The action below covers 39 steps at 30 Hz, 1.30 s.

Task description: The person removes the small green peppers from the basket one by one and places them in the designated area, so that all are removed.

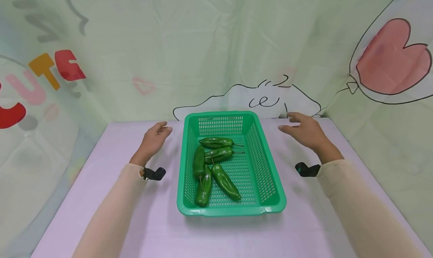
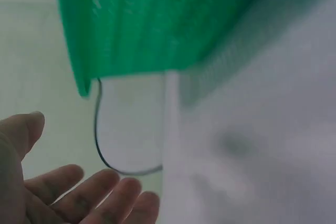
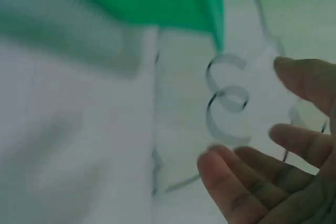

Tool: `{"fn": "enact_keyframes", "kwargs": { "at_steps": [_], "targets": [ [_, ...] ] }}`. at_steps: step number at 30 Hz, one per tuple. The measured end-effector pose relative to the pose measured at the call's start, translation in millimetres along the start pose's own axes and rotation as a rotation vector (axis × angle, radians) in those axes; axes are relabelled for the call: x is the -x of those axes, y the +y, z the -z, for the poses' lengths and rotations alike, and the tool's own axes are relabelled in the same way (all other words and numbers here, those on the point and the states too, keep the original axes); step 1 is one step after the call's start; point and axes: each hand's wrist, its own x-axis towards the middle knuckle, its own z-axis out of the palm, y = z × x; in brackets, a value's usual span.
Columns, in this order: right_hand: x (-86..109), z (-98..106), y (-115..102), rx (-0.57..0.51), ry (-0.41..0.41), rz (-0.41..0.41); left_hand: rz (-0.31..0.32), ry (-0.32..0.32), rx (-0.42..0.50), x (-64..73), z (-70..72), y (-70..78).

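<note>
A green plastic basket (image 1: 233, 211) with slotted walls stands in the middle of the table, and several green chili peppers (image 1: 226, 182) lie inside it, mostly toward its left half. My left hand (image 1: 153, 142) hovers to the left of the basket, apart from it, fingers relaxed and nothing held. On the other side, my right hand (image 1: 308, 134) is held off the basket's right wall with thumb and fingers spread. Both wrist views show the basket's outer wall (image 2: 136, 30) beyond loosely extended fingers (image 3: 220, 174).
The table (image 1: 233, 239) has a pale lilac cover. A light green curtain (image 1: 152, 55) with printed letters, a heart and line drawings hangs behind it and along both sides. Each wrist wears a small black device (image 1: 155, 173).
</note>
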Motion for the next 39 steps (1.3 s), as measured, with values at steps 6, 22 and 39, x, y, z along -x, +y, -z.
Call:
{"fn": "enact_keyframes", "kwargs": {
  "at_steps": [6, 22, 39],
  "targets": [
    [14.8, -23, -60, -0.132, -0.051, 0.118, -0.008, -0.107, 0.234, 17.0, -13.4, 14.6],
    [8.2, -115, -105, -0.176, -0.382, 0.052, 0.004, -0.198, 0.289, 32.5, -42.6, 21.2],
    [21.4, -150, -118, 0.010, -0.441, 0.035, 0.015, -0.128, 0.416, 38.5, -54.1, 15.6]
  ]
}}
